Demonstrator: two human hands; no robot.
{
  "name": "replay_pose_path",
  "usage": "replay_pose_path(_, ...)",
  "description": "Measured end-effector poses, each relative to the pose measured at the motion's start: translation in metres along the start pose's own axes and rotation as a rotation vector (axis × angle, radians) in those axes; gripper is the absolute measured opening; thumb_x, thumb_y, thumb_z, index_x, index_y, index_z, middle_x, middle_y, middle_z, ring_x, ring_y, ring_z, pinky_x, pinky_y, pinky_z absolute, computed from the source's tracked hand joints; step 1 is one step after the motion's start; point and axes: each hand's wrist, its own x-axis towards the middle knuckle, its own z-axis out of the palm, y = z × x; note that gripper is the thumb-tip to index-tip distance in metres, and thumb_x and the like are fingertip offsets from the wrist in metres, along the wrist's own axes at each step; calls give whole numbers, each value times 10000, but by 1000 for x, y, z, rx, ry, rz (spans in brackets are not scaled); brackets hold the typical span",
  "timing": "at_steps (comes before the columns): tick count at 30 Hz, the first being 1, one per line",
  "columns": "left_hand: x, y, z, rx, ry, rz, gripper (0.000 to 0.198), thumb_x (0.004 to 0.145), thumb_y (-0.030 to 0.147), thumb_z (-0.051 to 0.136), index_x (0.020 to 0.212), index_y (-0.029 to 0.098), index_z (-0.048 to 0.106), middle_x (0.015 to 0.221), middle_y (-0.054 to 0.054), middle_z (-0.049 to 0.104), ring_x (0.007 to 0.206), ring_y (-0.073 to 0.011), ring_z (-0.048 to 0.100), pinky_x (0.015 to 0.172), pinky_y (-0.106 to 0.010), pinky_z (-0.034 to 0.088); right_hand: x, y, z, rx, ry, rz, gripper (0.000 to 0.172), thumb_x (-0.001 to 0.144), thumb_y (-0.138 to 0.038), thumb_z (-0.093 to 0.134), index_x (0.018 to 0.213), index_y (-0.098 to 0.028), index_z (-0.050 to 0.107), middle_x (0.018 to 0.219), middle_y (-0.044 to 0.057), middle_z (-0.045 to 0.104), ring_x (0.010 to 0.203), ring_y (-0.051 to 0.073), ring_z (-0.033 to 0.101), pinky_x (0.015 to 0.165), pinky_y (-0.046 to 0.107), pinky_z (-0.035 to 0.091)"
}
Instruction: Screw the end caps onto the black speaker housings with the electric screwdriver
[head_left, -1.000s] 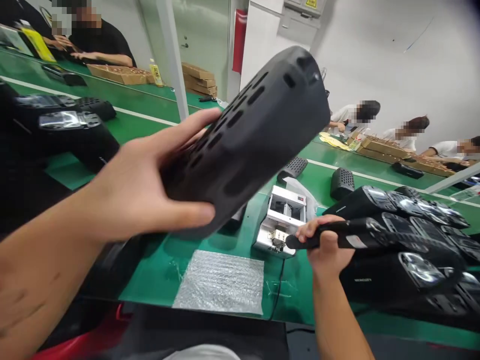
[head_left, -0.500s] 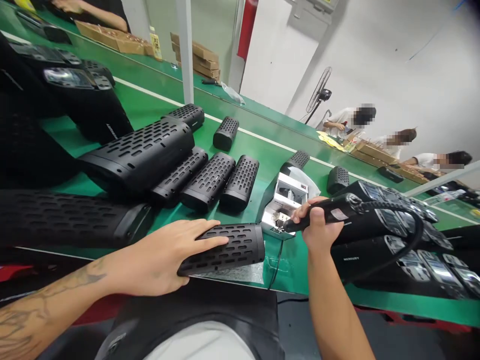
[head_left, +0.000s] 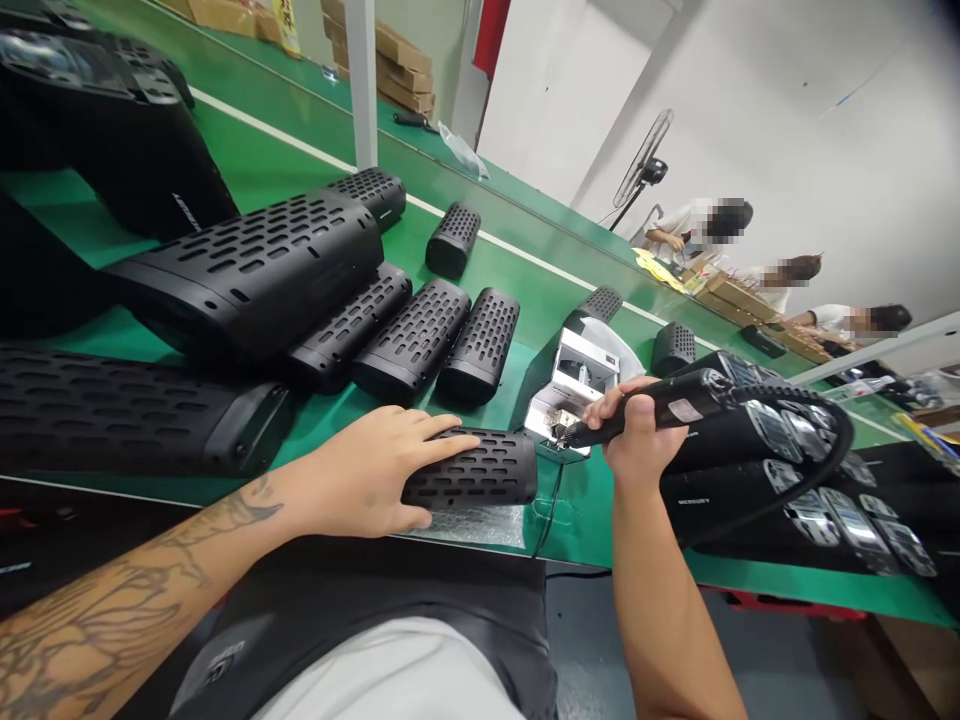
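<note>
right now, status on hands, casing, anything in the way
Left hand gripping near slotted casing by its left end. Casing over bubble wrap, nothing but the hand seen on it. Right hand holding black driver, tip at white machine.

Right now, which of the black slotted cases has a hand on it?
The slotted case over the bubble wrap: the left hand grips it from above, while no hand touches the other slotted cases.

Slotted casing [head_left: 501, 468] — matt, smooth; bubble wrap [head_left: 484, 526] — glossy plastic.
</note>
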Motion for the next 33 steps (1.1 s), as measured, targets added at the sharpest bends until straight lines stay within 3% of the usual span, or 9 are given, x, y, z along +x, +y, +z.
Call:
replay_pose_path(6, 7, 2, -6, 8, -12, 1, 978, 853, 445, 978, 1763, 375, 627, 1766, -122, 678, 1364, -427, 806, 1159, -565, 646, -26, -54, 3, 97, -72, 0, 445, 957, -702, 917, 1020, -274, 813, 643, -62, 704, 441, 164, 626, 491, 336, 605)
replay_pose_path(10, 8, 2, -7, 25, -19, 7, 982, 857, 455, 983, 1767, 377, 622, 1754, -128, 689, 1377, -429, 801, 1173, -566, 639, -52, -81, 11, 228, -190, 31, 439, 968, -655, 911, 1118, -245, 862, 704, -31, 744, 459, 172, 650, 483, 353, 597)
replay_pose_path(17, 7, 2, -4, 36, -27, 18, 977, 882, 465, 981, 1778, 367, 605, 1763, -136, 676, 1377, -431, 798, 1167, -575, 634, -51, -72, 17, 152, -403, 36, 421, 993, -653, 903, 1152, -264, 882, 697, -55, 732, 488, 174, 703, 535, 352, 655)
replay_pose_path(23, 6, 1, -2, 39, -4, 33, 965, 873, 471, 994, 1757, 359, 625, 1745, -145, 687, 1346, -421, 808, 1144, -547, 631, -50, -64, 25, 183, -377, 119, 401, 973, -642, 934, 1014, -255, 838, 657, -58, 718, 448, 160, 681, 524, 327, 654)
replay_pose_path(27, 6, 2, -2, 19, -3, 36, 951, 871, 445, 991, 1748, 364, 633, 1737, -138, 692, 1323, -414, 814, 1134, -538, 626, -53, -59, 33, 236, -339, 176, 315, 954, -524, 967, 975, -243, 826, 648, -62, 709, 447, 140, 653, 521, 301, 633)
replay_pose_path(33, 6, 3, -2, -14, -21, 27, 943, 878, 431, 972, 1753, 398, 624, 1732, -117, 697, 1326, -411, 812, 1104, -512, 619, -54, -56, 31, 263, -462, 175, 218, 961, -402, 936, 975, -239, 792, 655, -72, 710, 445, 127, 639, 532, 294, 633)
